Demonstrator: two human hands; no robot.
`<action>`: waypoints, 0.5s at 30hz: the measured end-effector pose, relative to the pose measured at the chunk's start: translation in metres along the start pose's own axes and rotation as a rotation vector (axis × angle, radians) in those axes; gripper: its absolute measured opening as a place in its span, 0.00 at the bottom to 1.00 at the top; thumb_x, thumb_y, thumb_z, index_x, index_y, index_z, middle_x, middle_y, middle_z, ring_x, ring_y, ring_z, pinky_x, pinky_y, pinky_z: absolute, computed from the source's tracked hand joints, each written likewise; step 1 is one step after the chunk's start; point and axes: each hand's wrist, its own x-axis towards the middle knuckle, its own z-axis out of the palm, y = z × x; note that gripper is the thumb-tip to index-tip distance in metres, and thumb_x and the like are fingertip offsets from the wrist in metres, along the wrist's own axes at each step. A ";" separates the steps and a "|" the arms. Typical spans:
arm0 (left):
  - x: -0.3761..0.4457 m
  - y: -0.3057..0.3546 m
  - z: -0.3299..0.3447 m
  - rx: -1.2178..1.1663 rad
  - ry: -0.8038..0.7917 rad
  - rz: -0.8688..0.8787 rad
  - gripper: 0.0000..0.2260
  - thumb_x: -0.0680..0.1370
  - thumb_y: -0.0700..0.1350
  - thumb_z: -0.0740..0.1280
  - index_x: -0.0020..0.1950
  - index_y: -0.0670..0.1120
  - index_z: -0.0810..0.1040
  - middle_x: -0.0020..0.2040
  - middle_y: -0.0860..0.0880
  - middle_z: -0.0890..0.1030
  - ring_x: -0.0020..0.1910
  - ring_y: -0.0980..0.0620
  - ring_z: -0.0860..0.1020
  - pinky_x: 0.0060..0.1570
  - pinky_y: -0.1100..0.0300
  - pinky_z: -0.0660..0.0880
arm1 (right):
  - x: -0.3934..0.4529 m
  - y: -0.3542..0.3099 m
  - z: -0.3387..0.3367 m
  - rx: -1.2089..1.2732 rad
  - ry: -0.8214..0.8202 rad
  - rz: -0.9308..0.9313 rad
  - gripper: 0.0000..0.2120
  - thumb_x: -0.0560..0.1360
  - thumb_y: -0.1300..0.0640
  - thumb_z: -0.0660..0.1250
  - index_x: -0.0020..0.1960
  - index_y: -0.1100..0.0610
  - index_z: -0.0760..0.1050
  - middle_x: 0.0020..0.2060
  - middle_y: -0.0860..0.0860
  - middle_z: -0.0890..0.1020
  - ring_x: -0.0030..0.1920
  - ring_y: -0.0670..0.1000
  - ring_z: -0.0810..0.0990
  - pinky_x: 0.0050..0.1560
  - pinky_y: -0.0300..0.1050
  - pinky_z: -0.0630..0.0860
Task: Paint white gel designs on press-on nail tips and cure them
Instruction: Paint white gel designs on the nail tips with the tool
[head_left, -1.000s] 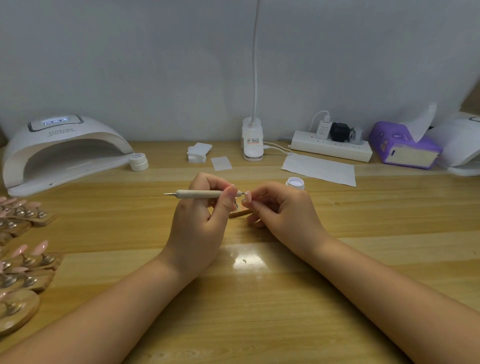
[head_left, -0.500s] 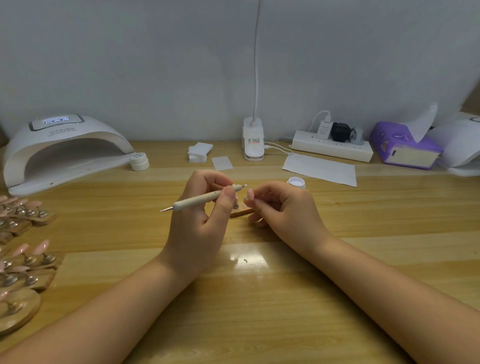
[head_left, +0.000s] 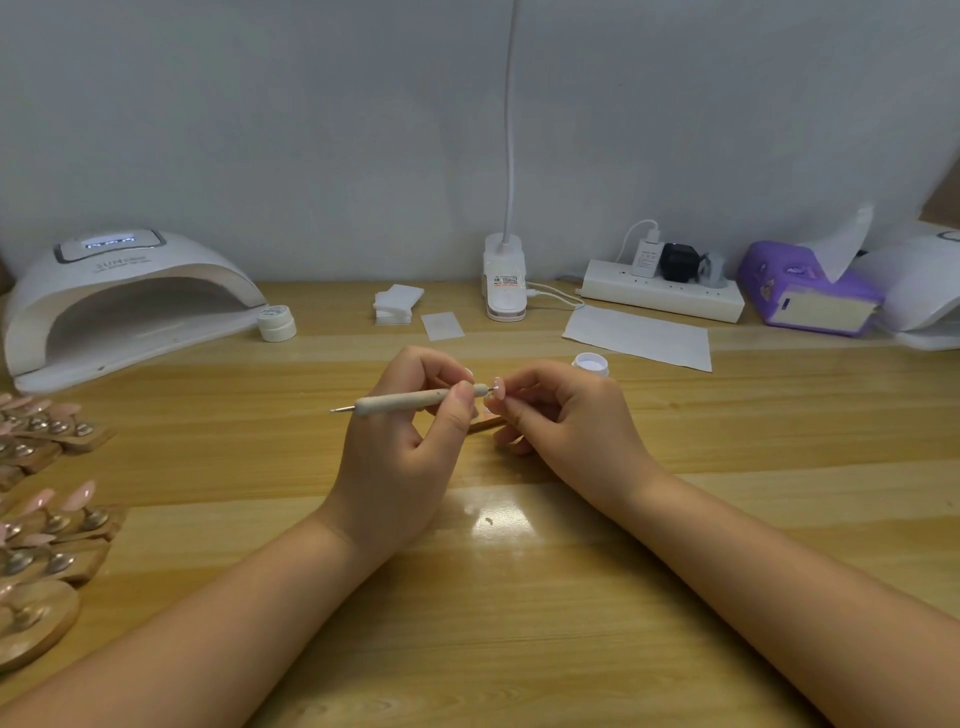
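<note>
Left hand (head_left: 400, 447) grip pinches the dotting pen (head_left: 410, 401), its tip at the nail tip (head_left: 497, 388) pinched in the right hand (head_left: 561, 421) grip. Painting appears underway; curing lamp (head_left: 124, 301) far left holds nothing visible. Mounted tips (head_left: 57, 514) left await, designs indiscernible.

Head view, forward-down, close above table (head_left: 727, 519)

two bare forearms are showing from the lower corners; no sleeve is reaching into view on either; the left hand (head_left: 400, 457) and the right hand (head_left: 566, 421) are wearing no gloves; the nails are showing short and rounded, with a pale, natural look; wrists are showing plain.
</note>
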 end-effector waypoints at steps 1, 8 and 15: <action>0.000 0.000 0.000 -0.002 0.001 -0.002 0.01 0.77 0.41 0.63 0.46 0.46 0.74 0.38 0.48 0.79 0.39 0.54 0.79 0.41 0.61 0.75 | 0.000 0.000 0.000 0.010 0.001 -0.004 0.03 0.75 0.62 0.70 0.47 0.55 0.80 0.39 0.46 0.84 0.35 0.47 0.84 0.38 0.44 0.82; 0.001 -0.001 0.000 0.019 -0.009 -0.018 0.01 0.77 0.42 0.63 0.46 0.46 0.74 0.39 0.48 0.79 0.40 0.51 0.79 0.42 0.54 0.76 | 0.001 0.000 0.001 0.013 -0.004 -0.022 0.04 0.75 0.62 0.70 0.47 0.54 0.79 0.39 0.43 0.83 0.35 0.46 0.84 0.37 0.41 0.81; 0.001 0.000 0.000 0.035 -0.016 -0.015 0.02 0.77 0.42 0.63 0.47 0.45 0.74 0.39 0.48 0.79 0.40 0.53 0.79 0.42 0.57 0.76 | 0.000 0.001 0.000 -0.005 -0.002 -0.015 0.04 0.75 0.61 0.70 0.48 0.54 0.79 0.40 0.47 0.84 0.36 0.47 0.84 0.38 0.48 0.82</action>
